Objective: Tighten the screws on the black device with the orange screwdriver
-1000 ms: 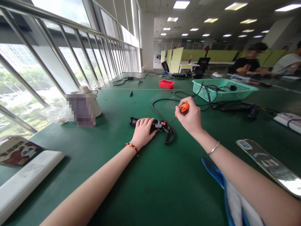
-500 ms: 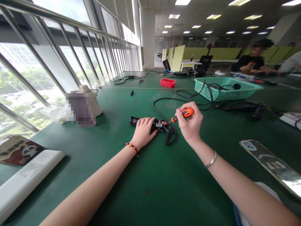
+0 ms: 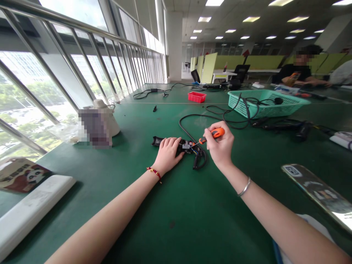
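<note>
My left hand [image 3: 167, 154] lies palm-down over a black opened device [image 3: 181, 146] on the green table [image 3: 176, 205], pressing it in place with curled fingers. Small wires and parts show at the device's exposed right end. My right hand [image 3: 220, 145] is closed round an orange-handled screwdriver [image 3: 213, 134], whose tip points left and down into those exposed parts. A black cable [image 3: 189, 123] runs from the device in a loop toward the back of the table.
A teal basket [image 3: 265, 103] with cables and a small red tray [image 3: 197, 97] stand farther back. A phone [image 3: 319, 190] lies at right, a white slab [image 3: 30, 209] and a panda-printed box [image 3: 23, 178] at left. Other people sit at far right.
My right hand has turned the screwdriver from pointing down beside the device to lying level with its tip on the exposed parts. My left hand has stayed put.
</note>
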`<move>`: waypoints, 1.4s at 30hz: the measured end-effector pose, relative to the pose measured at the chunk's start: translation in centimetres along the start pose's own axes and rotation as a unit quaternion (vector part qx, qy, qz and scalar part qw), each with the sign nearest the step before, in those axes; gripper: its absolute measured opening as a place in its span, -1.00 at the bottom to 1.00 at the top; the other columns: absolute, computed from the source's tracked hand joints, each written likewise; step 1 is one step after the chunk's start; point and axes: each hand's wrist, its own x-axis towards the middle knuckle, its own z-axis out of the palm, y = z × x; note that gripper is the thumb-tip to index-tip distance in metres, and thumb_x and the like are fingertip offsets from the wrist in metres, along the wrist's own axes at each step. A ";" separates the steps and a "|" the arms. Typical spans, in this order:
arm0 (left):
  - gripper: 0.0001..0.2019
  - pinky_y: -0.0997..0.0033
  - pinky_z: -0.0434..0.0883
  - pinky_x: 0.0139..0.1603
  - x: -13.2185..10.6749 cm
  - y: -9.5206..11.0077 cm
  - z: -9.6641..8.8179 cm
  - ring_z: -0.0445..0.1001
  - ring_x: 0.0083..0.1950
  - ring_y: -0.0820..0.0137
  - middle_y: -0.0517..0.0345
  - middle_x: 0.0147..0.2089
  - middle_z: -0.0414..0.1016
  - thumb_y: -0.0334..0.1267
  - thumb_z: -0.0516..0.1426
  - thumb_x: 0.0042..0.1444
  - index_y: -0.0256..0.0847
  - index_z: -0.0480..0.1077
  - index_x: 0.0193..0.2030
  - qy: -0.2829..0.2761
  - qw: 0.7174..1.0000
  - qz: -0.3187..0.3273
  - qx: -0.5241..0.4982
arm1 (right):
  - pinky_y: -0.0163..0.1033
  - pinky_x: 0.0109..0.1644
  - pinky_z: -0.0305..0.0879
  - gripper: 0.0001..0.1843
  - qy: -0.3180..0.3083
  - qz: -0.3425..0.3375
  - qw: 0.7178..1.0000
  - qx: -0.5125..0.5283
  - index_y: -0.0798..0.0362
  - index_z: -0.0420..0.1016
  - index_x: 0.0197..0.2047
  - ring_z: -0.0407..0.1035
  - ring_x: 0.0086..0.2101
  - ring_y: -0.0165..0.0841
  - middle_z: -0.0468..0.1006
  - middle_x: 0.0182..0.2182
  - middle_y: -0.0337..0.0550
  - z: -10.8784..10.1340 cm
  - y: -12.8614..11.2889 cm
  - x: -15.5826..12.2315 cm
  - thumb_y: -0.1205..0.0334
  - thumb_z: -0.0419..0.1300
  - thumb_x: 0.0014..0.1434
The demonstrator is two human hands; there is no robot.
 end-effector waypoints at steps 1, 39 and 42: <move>-0.50 0.04 0.17 0.26 0.0 0.0 0.0 0.25 0.19 0.11 -0.10 0.16 0.33 -0.14 0.07 0.19 -0.31 0.19 0.22 0.000 1.000 0.000 0.001 | -0.33 -0.44 0.17 -0.78 -0.003 -0.004 1.000 -0.009 0.00 0.23 -0.44 0.21 -0.59 -0.48 0.31 -0.57 -0.35 -0.1 -0.1 0.1 0.11 0.15 0.13; -0.50 0.01 0.14 0.27 0.0 -0.1 0.0 0.24 0.21 0.11 -0.08 0.16 0.34 -0.17 0.07 0.16 -0.25 0.17 0.23 -0.001 1.000 -0.006 -0.013 | -0.29 -0.52 0.03 -0.73 -0.381 0.075 0.831 -0.399 -0.02 0.44 -0.52 0.29 -0.67 -0.42 0.44 -0.71 -0.32 -5.9 -7.7 6.5 -0.01 0.21 0.05; -0.50 0.02 0.14 0.28 0.0 -0.1 0.0 0.23 0.21 0.11 -0.08 0.16 0.33 -0.16 0.07 0.17 -0.27 0.17 0.23 -0.002 1.000 -0.004 -0.013 | -0.28 -0.50 0.14 -0.55 -0.400 0.143 0.824 -0.375 0.03 0.36 -0.57 0.31 -0.71 -0.42 0.40 -0.78 -0.30 -5.6 -8.0 6.3 -0.13 0.04 0.15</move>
